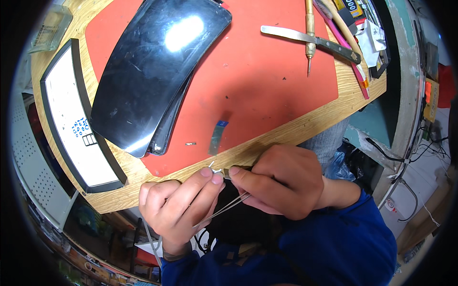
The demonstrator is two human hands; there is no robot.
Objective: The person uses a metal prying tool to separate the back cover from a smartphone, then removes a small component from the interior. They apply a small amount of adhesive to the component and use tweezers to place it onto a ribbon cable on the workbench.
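My left hand (179, 205) is closed, thumb and fingertips pinching a small white piece (216, 170) with a thin end sticking up. My right hand (281, 181) is closed too, its thumb and finger pressed on a small flat dark blade-like piece (226, 173) that meets the white one. A thin pale cable (224, 209) stretches between both hands below the fingertips. Just beyond them, a clear strip with a blue end (217, 138) lies on the red mat (267, 95), and a tiny metal part (191, 143) rests to its left.
A glossy black screen panel (143, 71) lies over another dark panel (169, 121). Left of it is a black-framed white board (67, 107). At the far right are a metal spatula (291, 34), a brass-handled pointed tool (310, 28), brushes and a dark tray (381, 62).
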